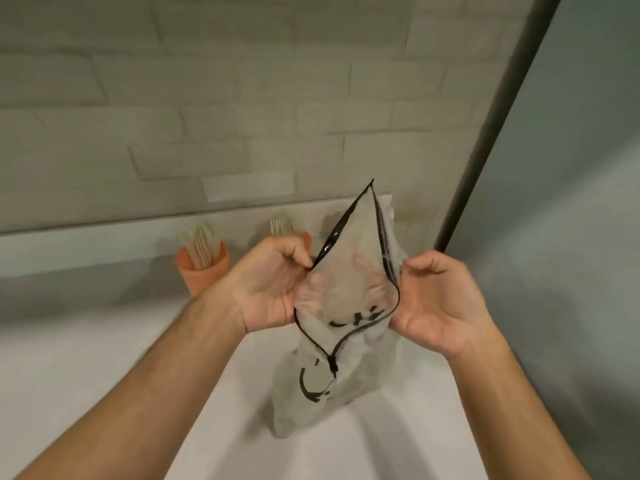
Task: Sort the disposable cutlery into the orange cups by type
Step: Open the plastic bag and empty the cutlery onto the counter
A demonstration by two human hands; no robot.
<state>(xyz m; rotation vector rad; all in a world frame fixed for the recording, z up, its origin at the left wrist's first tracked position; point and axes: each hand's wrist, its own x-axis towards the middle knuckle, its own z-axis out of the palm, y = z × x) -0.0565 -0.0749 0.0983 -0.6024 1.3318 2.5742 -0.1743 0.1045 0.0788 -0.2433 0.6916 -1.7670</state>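
My head view is dim and warm, the light soft and even with no glare. The whole frame is smeared by motion blur: the cups [201, 268] at the back and the wall [207, 98] joints look soft. Faint shadows lie on the counter [86, 358] under the bag [346, 306]. Wide-angle distortion bends the dark post [502, 109] at right.

An orange cup [201, 270] with a perforated wall was seen upright at the back left of the tabletop [86, 358], filled with pale wooden cutlery [202, 245] standing on end. A second orange cup [307, 240], mostly hidden, was set to its right, with fork tines [281, 226] showing above it.
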